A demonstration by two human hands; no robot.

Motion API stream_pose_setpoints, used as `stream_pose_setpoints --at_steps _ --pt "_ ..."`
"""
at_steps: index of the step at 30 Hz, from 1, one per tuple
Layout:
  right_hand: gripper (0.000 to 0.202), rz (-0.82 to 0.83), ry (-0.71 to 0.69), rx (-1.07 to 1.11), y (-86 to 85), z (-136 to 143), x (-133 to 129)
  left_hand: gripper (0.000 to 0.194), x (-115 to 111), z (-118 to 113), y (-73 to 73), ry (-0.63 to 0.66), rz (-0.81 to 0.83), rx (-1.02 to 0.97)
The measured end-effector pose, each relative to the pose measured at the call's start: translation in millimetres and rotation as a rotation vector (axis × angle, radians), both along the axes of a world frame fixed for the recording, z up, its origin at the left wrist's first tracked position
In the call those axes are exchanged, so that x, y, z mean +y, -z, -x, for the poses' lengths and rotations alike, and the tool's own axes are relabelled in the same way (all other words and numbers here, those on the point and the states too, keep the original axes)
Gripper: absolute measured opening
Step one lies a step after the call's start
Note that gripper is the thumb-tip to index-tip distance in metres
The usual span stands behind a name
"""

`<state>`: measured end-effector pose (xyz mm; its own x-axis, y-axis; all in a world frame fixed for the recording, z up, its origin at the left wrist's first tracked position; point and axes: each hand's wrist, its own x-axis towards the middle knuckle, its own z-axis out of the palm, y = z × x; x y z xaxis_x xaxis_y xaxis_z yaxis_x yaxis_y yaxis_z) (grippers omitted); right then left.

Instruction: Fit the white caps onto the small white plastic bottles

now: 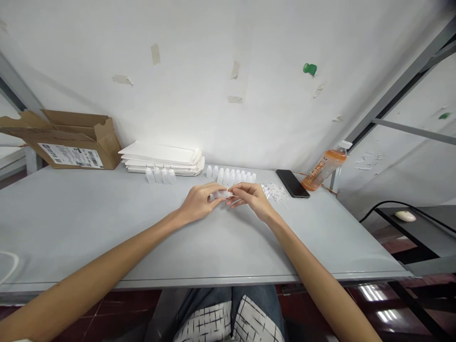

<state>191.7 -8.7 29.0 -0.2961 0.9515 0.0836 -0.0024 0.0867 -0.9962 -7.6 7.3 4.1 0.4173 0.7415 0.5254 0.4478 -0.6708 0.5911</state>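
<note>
My left hand (pixel 200 202) is wrapped round a small translucent squeeze bottle (pixel 220 194), held on its side above the table. At the bottle's neck end, my right hand (pixel 248 195) has its fingertips pinched together; what they hold, if anything, is too small to make out. Behind my hands stands a group of several similar white bottles (pixel 231 176). To the left, another row of bottles (pixel 160 175) stands upright, with thin dark tips on top. Right of my right hand lies a loose pile of small white pieces (pixel 275 192).
A stack of white sheets or envelopes (pixel 162 157) lies against the wall, beside an open cardboard box (pixel 76 142). At the right are a black phone (pixel 292 183) and a tilted bottle of orange drink (pixel 324 170). The grey table (pixel 228 251) ends near my lap.
</note>
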Motion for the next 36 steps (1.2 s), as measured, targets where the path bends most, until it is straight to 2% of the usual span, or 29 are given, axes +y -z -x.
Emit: stream_pose_setpoints --at_steps 6,12,22,28,32,36 --pt "0.024 0.026 -0.005 -0.028 0.1 1.1 -0.6 0.020 -0.3 0.1 3.1 0.005 -0.107 0.086" --pt "0.026 0.066 -0.017 0.000 -1.2 3.1 -0.9 0.016 -0.4 1.1 3.9 0.024 -0.292 0.090" --pt "0.022 0.080 0.010 0.058 8.0 4.5 1.3 0.016 -2.9 -0.2 8.8 0.037 -0.242 0.094" --pt "0.023 0.094 -0.030 0.097 15.7 1.6 5.0 0.015 -1.2 -0.6 13.1 0.051 -0.230 0.030" --pt "0.024 0.092 -0.040 0.125 17.0 0.7 5.4 0.014 -1.5 -0.9 11.2 0.048 -0.304 0.019" --pt "0.024 0.104 -0.048 0.142 17.8 0.8 5.8 0.015 -3.5 -1.5 8.1 0.035 -0.464 0.052"
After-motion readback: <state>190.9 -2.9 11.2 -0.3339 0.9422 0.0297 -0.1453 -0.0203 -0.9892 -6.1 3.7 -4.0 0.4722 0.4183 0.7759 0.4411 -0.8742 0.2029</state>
